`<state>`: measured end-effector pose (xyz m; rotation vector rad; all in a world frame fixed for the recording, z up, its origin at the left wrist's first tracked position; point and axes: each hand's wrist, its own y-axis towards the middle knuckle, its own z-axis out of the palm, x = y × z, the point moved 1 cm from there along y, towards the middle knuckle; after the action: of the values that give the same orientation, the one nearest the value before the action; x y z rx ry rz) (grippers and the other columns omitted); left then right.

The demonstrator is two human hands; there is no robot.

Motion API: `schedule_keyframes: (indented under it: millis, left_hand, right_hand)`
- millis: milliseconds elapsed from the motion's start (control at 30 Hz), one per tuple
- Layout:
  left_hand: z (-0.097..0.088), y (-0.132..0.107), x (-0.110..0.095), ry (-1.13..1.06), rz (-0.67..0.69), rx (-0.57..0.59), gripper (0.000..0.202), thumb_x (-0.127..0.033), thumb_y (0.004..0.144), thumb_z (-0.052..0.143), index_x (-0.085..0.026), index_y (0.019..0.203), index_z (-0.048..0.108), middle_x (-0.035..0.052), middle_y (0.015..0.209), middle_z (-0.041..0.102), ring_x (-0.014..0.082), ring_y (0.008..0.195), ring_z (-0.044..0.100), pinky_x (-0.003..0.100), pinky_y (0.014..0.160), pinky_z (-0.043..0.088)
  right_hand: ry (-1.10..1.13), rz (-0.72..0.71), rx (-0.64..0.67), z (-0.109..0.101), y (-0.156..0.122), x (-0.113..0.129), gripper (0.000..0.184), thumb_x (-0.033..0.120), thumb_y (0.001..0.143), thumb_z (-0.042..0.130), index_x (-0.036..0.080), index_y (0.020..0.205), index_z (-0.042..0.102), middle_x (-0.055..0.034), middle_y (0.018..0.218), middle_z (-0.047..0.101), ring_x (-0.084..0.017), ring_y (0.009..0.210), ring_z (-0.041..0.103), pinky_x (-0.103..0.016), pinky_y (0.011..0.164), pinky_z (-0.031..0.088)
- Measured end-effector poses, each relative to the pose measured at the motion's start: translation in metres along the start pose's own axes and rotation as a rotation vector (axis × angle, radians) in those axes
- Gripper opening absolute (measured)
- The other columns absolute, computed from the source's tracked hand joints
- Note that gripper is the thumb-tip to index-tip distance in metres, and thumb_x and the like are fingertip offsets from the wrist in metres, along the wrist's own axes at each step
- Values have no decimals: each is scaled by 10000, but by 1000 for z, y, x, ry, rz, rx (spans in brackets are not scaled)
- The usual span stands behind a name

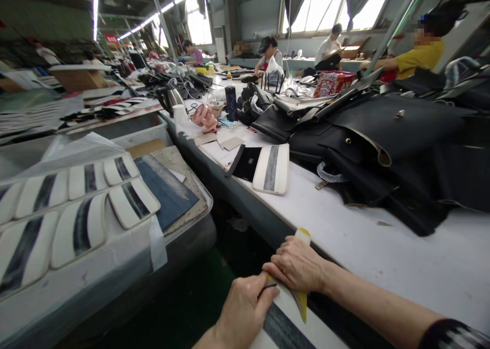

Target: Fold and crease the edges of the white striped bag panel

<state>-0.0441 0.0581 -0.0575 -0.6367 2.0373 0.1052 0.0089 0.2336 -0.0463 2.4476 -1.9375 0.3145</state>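
Note:
My left hand (243, 308) and my right hand (296, 265) both grip a white leather panel (291, 321) with a dark stripe and a yellow edge, held low at the front edge of the white table (344, 221). My left thumb and fingers pinch the panel's near side. The fingers of my right hand are curled over its top, knuckles up. A similar white panel with a grey stripe (271, 168) lies on the table further away, next to a black piece (247, 163).
Several white striped panels (76, 206) lie in rows on a side tray at the left. Black leather bags (401, 150) pile up on the right of the table. A pink fan (204, 118), a kettle (170, 99) and other people working sit further back.

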Motion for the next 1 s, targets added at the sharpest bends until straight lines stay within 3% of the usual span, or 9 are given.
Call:
schedule_keyframes:
  millis: [167,267,367,500,567,800,1000]
  left_hand:
    - [4,-2,2,81,47,7,285,-304,949,435,-179,718,547,32,708,633,137,616,562,269,612,338]
    - [4,-3,4,15,74,-8,300,-307,937,466,-169,696,581,27,719,633,128,622,542,264,623,336]
    - [3,1,8,-312,5,39,296,-386,889,567,-153,732,659,9,712,628,133,658,539,250,640,358]
    - [9,14,19,-962,-242,186,640,-667,889,421,-109,958,725,65,791,680,196,791,620,295,770,445]
    - [14,22,22,-1115,-332,252,734,-734,853,412,-95,1046,719,106,842,702,228,851,643,336,825,458]
    - [19,28,21,-1123,-276,310,616,-651,808,597,-103,1057,729,110,852,722,202,813,640,314,814,457]
    - [15,32,19,-856,-155,317,435,-509,835,620,-126,993,752,41,787,698,145,676,554,258,658,408]
  right_hand:
    - [11,91,19,3,-8,14,576,407,1036,181,213,693,600,-25,656,674,-157,568,562,-367,620,176]
    - [9,175,1,9,-15,26,562,378,1042,180,224,699,598,-20,660,672,-175,592,584,-372,627,179]
    - [7,258,-18,14,-21,33,525,342,1042,197,229,721,597,-18,674,664,-196,614,597,-369,637,200]
    - [42,361,-27,14,-30,33,509,345,1043,200,231,770,614,-15,704,677,-209,657,639,-354,629,249]
    - [82,421,-7,13,-36,30,544,343,1045,166,237,790,635,-16,728,698,-205,666,663,-343,609,274]
    - [153,658,60,27,-65,19,614,362,1036,116,258,806,675,-44,750,729,-245,747,712,-315,615,394]
    - [9,706,89,29,-71,19,475,278,1023,223,245,923,686,-48,751,726,-256,701,707,-318,576,414]
